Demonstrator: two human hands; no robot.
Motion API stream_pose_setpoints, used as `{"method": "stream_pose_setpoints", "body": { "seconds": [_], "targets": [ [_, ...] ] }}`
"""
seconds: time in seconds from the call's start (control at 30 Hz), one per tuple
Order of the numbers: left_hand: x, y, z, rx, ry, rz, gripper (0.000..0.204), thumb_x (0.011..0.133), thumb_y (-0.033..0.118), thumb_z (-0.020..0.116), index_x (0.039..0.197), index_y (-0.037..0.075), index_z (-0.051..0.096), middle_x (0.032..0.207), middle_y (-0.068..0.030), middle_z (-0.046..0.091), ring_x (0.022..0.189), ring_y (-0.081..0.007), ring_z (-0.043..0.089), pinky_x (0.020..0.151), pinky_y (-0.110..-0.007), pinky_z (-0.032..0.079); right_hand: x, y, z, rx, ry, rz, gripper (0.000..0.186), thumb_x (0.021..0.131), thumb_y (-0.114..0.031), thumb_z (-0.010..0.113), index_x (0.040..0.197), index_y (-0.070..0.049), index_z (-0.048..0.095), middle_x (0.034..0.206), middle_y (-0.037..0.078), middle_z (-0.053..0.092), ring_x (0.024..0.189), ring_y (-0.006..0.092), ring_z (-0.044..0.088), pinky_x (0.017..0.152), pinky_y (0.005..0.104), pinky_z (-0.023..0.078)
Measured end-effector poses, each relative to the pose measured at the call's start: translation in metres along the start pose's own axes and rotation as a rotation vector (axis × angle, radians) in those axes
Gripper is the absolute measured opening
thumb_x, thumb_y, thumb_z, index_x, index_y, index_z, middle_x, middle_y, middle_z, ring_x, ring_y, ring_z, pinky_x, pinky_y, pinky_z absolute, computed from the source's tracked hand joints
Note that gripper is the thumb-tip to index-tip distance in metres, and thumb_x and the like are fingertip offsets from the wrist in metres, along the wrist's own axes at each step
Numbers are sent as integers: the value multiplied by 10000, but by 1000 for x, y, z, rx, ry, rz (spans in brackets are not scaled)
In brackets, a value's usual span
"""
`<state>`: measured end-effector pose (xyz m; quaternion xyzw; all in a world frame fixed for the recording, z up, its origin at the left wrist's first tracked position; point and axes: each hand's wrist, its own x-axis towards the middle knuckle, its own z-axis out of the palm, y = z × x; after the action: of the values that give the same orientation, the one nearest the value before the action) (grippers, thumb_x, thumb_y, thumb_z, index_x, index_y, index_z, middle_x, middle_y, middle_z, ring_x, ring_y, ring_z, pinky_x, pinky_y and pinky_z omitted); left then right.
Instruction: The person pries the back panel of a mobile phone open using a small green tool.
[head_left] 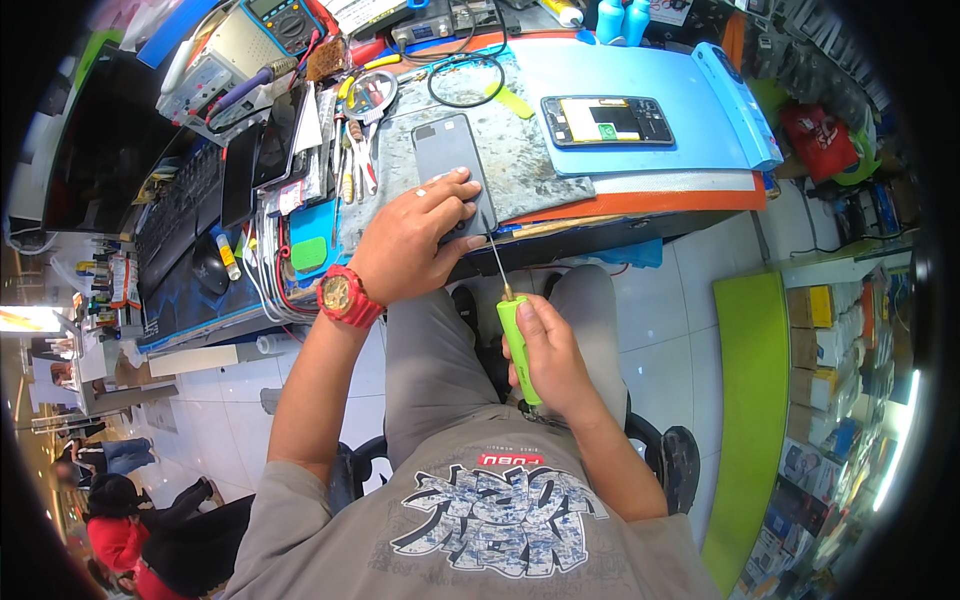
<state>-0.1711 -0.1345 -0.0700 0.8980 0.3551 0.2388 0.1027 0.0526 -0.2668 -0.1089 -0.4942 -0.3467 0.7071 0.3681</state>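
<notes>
My left hand (410,235) lies over the lower part of a grey phone back cover (447,148), fingers bent on its face and thumb by its near edge. The cover rests on a stained grey work mat (535,165). In my right hand (548,345) is a green-handled tool (512,325) with a long thin metal shaft. Its tip reaches the cover's near right edge, close to my left thumb; whether they touch I cannot tell. An opened phone (607,121), its inner parts showing, sits to the right on a light blue mat (690,150).
Left of the work mat lie tweezers and other hand tools (358,160), dark phones (275,140), cables (265,275) and a keyboard (175,205). A black cable loop (467,80) and a yellow-green strip (510,100) lie farther back. Blue bottles (622,22) stand at the far edge.
</notes>
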Motion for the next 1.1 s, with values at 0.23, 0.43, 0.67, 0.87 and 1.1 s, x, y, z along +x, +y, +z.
{"method": "stream_pose_setpoints", "body": {
  "seconds": [0.23,0.43,0.67,0.87,1.1],
  "targets": [
    [0,1,0,-2,8,1,273,903,103,849,1086,-15,685,1381,-162,717,1441,-397,599,1185,-528,507,-2,-2,0,23,-22,20,500,1186,-495,458,1359,-48,598,840,70,636,556,136,604,507,292,506],
    [0,1,-1,-8,6,-8,261,910,109,845,1076,-15,686,1383,-162,718,1442,-396,599,1186,-528,506,-2,-4,0,50,-19,38,501,1189,-473,461,1367,-26,600,836,64,621,561,122,584,524,284,502],
    [0,1,0,-12,11,-17,258,920,119,840,1075,-17,683,1385,-163,719,1443,-398,598,1186,-531,505,-2,-3,-2,62,-26,32,500,1189,-472,459,1358,-23,600,835,68,625,553,126,588,513,288,501],
    [0,2,0,-23,13,-22,255,920,116,837,1070,-17,682,1379,-168,721,1441,-405,598,1184,-533,505,-2,-3,-3,50,-26,40,511,1192,-497,428,1352,-45,607,827,76,631,547,143,602,510,295,510],
    [1,2,0,-8,18,-18,253,913,133,840,1068,-17,707,1365,-162,726,1425,-391,610,1173,-519,513,-3,-3,-4,50,-27,37,514,1195,-490,421,1355,-41,612,820,76,634,539,143,601,510,295,510]
  ]
}}
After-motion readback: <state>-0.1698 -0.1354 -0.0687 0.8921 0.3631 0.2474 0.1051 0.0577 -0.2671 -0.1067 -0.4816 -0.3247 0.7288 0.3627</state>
